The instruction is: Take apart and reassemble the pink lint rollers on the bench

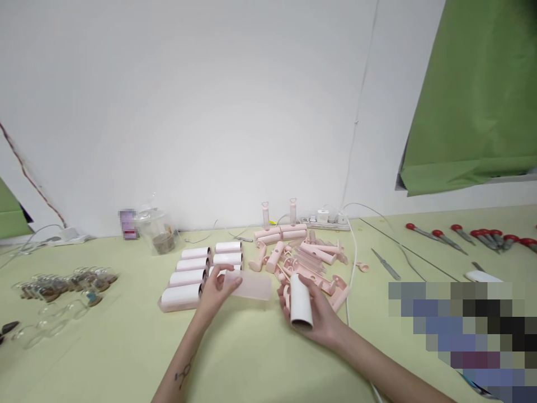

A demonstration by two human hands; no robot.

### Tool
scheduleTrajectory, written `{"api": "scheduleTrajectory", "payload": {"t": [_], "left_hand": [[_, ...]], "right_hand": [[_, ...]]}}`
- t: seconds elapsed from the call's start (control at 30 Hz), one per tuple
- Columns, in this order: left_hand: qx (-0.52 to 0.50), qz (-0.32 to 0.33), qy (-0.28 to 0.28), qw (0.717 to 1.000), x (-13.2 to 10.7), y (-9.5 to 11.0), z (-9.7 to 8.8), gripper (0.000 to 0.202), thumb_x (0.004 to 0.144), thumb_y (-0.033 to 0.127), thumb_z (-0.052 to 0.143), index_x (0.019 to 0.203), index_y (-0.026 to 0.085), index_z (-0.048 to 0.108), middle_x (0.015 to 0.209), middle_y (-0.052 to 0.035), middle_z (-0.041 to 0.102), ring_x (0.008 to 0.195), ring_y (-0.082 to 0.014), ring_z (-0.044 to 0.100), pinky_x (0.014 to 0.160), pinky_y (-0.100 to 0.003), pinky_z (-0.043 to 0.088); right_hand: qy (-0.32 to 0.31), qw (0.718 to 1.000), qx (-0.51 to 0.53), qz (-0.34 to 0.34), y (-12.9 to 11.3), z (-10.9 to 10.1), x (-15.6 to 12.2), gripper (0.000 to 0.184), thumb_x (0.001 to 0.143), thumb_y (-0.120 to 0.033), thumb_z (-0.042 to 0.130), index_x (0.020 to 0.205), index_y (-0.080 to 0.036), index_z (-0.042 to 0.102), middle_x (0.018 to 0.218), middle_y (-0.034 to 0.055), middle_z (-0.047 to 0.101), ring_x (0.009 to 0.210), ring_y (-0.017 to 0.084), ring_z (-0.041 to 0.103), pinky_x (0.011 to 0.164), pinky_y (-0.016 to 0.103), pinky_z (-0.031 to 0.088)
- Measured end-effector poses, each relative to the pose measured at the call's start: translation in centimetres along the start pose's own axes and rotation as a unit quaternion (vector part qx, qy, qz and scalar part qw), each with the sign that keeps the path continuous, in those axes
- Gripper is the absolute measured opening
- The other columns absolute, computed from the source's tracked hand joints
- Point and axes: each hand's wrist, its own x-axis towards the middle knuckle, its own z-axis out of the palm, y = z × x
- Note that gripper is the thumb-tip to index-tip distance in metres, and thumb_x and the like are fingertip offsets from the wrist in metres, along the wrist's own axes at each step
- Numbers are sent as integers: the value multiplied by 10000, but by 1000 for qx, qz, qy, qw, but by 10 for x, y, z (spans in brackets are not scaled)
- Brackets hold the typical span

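my left hand (216,292) is closed on the near-left end of a translucent pink cover (251,286), thumb on top, fingers curled under. the cover lies almost level just above the table (126,347), its other end pointing right toward my other hand. my right hand (318,318) is palm up, fingers wrapped round a white roll (301,302). the roll stands nearly upright, tilted a little, its open lower end facing me. cover and roll are near each other but apart, with a small gap between them

just behind the left hand: two rows of spare white rolls (191,277) lying on their sides, packed side by side; the nearest one sits on a pink tray (161,307). whether the hand touches them, cannot tell

behind the right hand: a loose pile of pink handles (310,260), some crossing each other. two upright pink handles (265,215) stand at the back by the wall, near a white power strip (325,223). a white cable (351,263) runs from the strip down past the pile toward me, just right of my right hand

far left on the table: a cluster of small glass bottles (62,285). back left of the spare rolls: a clear jar (159,230) with something brown inside. far right: a row of red-handled tools (478,238), well apart from both hands. a green sheet (478,95) hangs on the wall above them
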Motion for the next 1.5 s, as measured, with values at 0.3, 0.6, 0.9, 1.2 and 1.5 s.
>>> {"api": "scheduleTrajectory", "payload": {"t": [0.3,0.6,0.9,1.2,1.5], "left_hand": [[60,86,46,993,-18,-4,41,273,698,355,584,931,226,523,1039,-55,533,1062,-241,435,932,-407,309],[-203,-63,-134,968,-14,25,84,412,703,446,580,975,142,527,782,-63,665,737,-193,614,728,-328,461],[-120,-15,-189,975,-26,25,58,376,820,443,422,965,171,638,790,-23,658,834,-197,588,787,-296,440],[-106,47,-199,973,-37,26,61,359,863,362,382,1158,237,543,1122,-47,585,1053,-207,504,924,-316,369],[-70,135,-84,985,-37,29,49,299,806,323,505,1080,253,604,1046,-63,580,987,-218,526,803,-300,463]], "right_hand": [[-20,1000,-2,-23,-6,17,-15,286,771,-366,560,1004,-205,522,1003,105,567,740,153,596,610,252,488],[-35,993,-82,-82,8,23,-16,313,806,-420,510,1069,-250,497,688,-8,584,612,113,571,579,230,461],[-24,938,-346,-1,31,18,-28,380,824,-510,388,860,-158,523,606,12,579,444,96,492,480,210,380],[15,924,-382,-15,32,23,-29,449,793,-560,407,660,-144,513,552,4,551,454,91,475,478,202,346],[51,926,-352,-129,25,24,-28,412,752,-562,498,865,-172,570,727,20,606,670,149,545,572,226,393]]}}
